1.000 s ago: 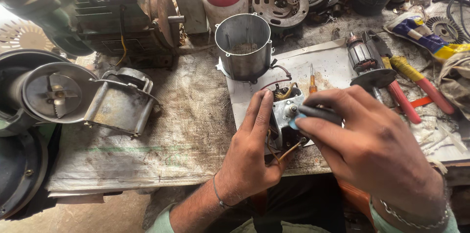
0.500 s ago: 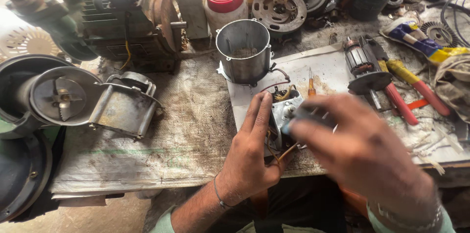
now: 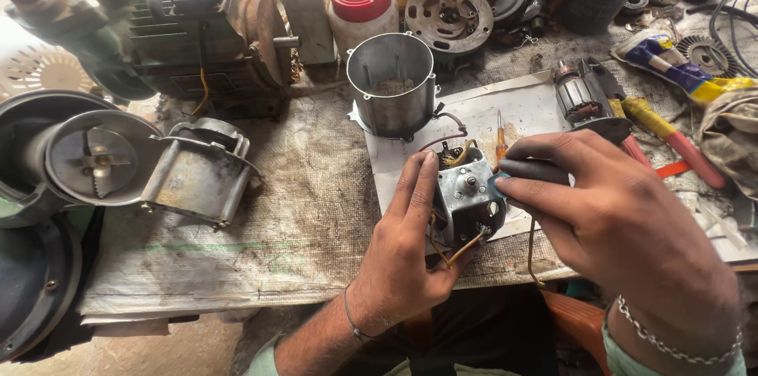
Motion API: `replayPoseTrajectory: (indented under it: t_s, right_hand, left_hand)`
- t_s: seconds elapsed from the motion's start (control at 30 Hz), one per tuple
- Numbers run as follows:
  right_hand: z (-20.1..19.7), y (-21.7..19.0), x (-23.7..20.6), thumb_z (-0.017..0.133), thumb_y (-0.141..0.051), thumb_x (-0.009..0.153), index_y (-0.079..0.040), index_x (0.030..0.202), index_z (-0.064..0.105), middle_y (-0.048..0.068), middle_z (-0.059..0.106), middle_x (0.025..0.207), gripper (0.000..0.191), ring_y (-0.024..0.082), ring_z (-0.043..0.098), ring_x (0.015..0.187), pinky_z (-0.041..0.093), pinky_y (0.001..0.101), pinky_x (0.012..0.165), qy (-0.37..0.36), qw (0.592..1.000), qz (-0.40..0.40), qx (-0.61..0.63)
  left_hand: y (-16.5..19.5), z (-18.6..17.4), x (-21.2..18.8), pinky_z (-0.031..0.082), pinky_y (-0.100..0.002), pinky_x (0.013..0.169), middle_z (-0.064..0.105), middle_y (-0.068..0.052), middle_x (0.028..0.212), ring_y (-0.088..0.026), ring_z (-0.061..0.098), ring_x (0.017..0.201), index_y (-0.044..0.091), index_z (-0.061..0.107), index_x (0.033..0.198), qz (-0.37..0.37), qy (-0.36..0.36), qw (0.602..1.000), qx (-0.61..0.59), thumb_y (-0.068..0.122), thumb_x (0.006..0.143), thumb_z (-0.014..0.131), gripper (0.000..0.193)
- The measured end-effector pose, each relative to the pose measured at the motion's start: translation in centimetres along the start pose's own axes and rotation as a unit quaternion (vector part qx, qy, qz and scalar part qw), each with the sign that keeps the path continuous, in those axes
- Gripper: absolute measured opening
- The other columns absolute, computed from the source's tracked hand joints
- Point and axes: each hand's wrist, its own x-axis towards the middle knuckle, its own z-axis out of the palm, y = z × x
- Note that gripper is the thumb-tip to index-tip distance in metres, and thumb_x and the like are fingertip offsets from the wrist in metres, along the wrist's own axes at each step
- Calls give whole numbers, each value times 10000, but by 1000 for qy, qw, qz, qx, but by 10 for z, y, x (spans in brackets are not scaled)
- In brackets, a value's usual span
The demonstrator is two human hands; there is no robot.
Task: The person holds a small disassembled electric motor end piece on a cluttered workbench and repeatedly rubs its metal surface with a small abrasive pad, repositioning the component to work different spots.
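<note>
Work surface: a table covered by a worn, stained cloth, crowded with dismantled electrical equipment. At the far left stands a finned pump motor; a grey blower housing with a fan cover lies nearer the front edge.

Centre: an open metal can stands upright on a sheet of white paper. A wound armature rests at the paper's right edge, with red-handled pliers just beside it. A small orange screwdriver lies on the paper behind the hands.

Item in work: a small motor assembly with a metal end plate, wires trailing from beneath, sits on the near edge of the paper, between the two hands.

Step in hand, as judged: tool work on the end plate of the assembly, at a fastener or terminal. The following move would appear to call for a steady brace and fine tip placement.

Pose: left hand is clamped on the assembly's left side, fingers extended up along it, wrist low at the table edge. Right hand is closed round a dark-handled tool, held nearly level, tip meeting the plate's right side.
</note>
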Motion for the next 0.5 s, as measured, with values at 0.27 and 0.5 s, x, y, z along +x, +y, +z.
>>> replayPoseTrajectory:
  t_s: [0.27,0.5]
  right_hand:
    - [-15,7,-1,709,-14,868,-20,1076,750,126,729,1123,212,178,748,996,627,286,848,78,969,97,213]
    - [-14,9,-11,725,-18,942,73,1117,746,176,764,856,198,172,712,704,571,252,639,130,905,294,278]
  left_hand:
    - [-2,2,-1,455,-479,1205,261,-428,1616,-539,395,1505,-145,153,1585,-7,-10,1000,-6,103,789,856,1090]
    - [-5,4,-2,449,-502,1196,238,-438,1601,-554,373,1500,-145,132,1574,-1,-20,1000,1,105,785,852,1097]
